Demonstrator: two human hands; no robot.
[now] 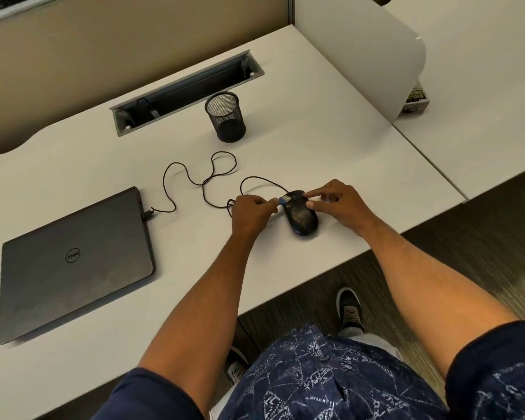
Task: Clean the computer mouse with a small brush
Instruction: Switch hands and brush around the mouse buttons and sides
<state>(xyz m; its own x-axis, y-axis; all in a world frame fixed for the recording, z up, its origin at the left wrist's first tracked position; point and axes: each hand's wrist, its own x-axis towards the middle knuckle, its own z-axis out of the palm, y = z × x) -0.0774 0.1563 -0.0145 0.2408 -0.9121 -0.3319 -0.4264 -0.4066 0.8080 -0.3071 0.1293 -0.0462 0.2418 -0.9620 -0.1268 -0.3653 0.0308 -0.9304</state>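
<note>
- Mouse (301, 214) on desk (331, 140) near the front edge, long axis running away from me, cable end far.
- Left hand (250, 212) pinches small brush (282, 200); bristles point right onto the mouse's far end.
- Right hand (338, 201), fingertips steadying the mouse from its right side.

Glossy black plastic on the mouse (301, 215), with dull smudges. Matt dark grey lid on the laptop (73, 265). Black metal mesh for the pen cup (225, 116). Smooth, matt white on the desk (331, 140). Printed navy cloth, shirt (331, 380), lower right.
</note>
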